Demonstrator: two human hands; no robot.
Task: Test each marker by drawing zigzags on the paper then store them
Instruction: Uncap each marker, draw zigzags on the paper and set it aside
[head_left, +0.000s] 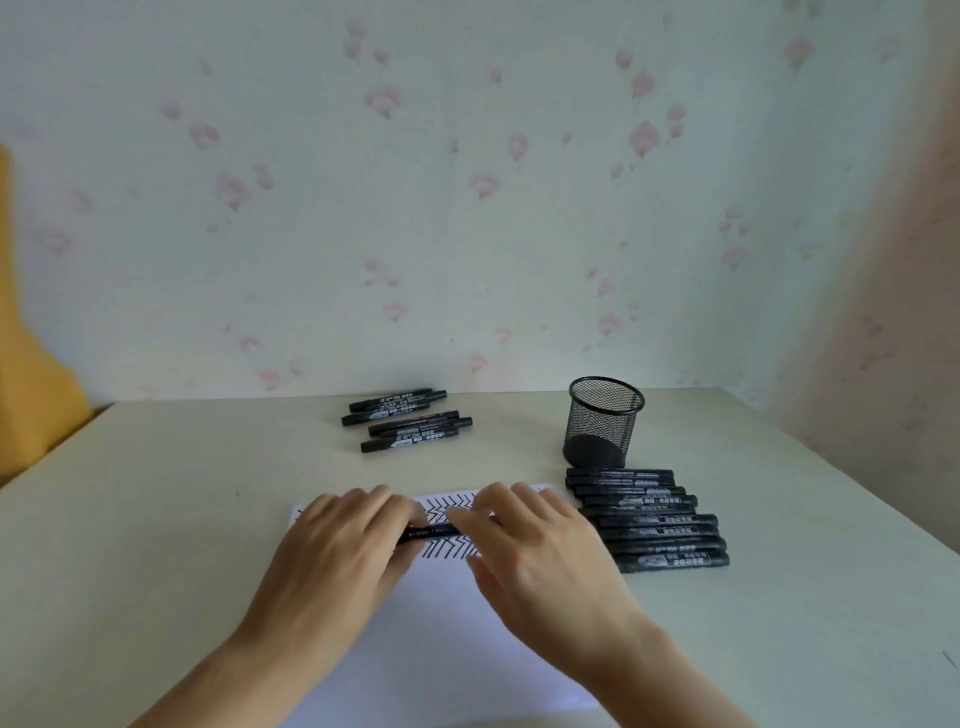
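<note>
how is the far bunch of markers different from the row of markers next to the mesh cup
The far bunch of markers is small, about five, lying loosely in two clumps near the wall. The row of markers is larger, about nine, packed side by side right of the paper, just in front of the mesh cup. Both are black capped markers lying flat.

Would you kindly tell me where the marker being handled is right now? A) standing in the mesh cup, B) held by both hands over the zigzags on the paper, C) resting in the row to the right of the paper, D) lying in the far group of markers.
B: the left hand and right hand both grip the marker above the paper.
</note>
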